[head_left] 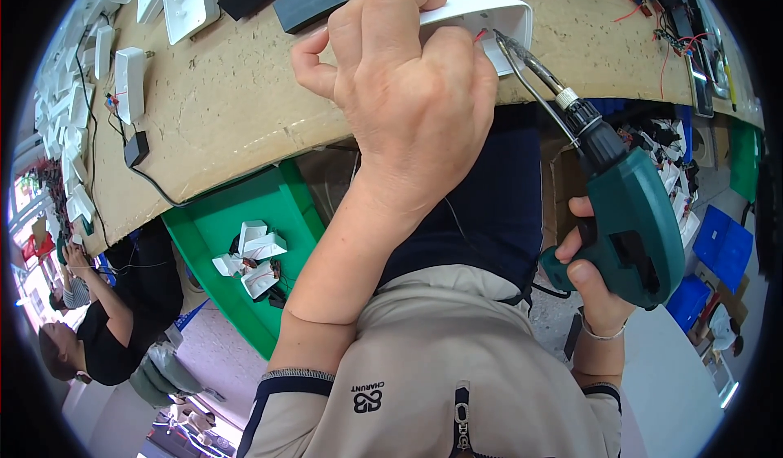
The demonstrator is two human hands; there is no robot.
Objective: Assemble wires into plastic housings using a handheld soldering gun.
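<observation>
My left hand (pixel 404 91) grips a white plastic casing (pixel 489 16) at the near edge of the workbench (pixel 236 107). A thin red wire shows inside the casing's open side. My right hand (pixel 591 283) holds the grip of a green soldering gun (pixel 628 213). Its dark collar and long metal tip (pixel 522 62) reach up into the casing's opening beside the red wire.
More white casings (pixel 130 83) lie along the bench's left side, with black boxes (pixel 310 1) and circuit boards with red wires at the back. A green bin (pixel 245 246) holding white parts sits below the bench. Blue bins (pixel 722 246) stand at right. Another person (pixel 106 327) sits at lower left.
</observation>
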